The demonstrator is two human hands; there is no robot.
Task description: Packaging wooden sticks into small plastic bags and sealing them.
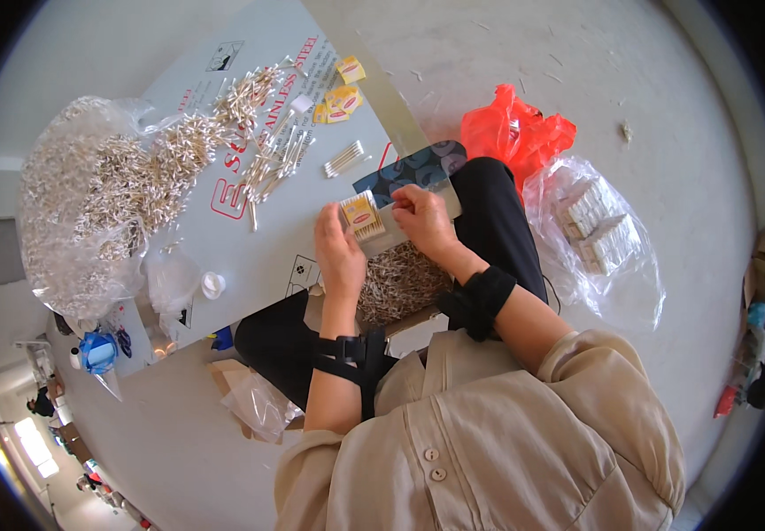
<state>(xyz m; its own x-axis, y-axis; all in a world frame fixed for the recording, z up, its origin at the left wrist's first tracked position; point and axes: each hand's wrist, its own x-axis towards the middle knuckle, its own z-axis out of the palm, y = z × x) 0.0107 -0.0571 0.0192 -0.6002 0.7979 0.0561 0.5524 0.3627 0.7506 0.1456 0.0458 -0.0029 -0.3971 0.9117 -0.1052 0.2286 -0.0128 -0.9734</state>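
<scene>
A small pack of cotton swabs (363, 225) with a yellow label card sits in clear plastic just above my lap. My left hand (341, 254) grips the pack along its left side, thumb and fingers closed on it. Curled in a pinch, my right hand (425, 221) is at the pack's right end, where it seems to hold the edge of the clear plastic bag (390, 232). Its fingertips are partly hidden. Below both hands lies a heap of loose cotton swabs (400, 288) in a box between my knees.
A large clear bag (104, 203) spills swabs across the table (312, 208). Yellow cards (340, 103) and a small swab bundle (344, 158) lie farther right. Beside my right knee are a red plastic bag (511, 133) and a clear bag of white packs (599, 232).
</scene>
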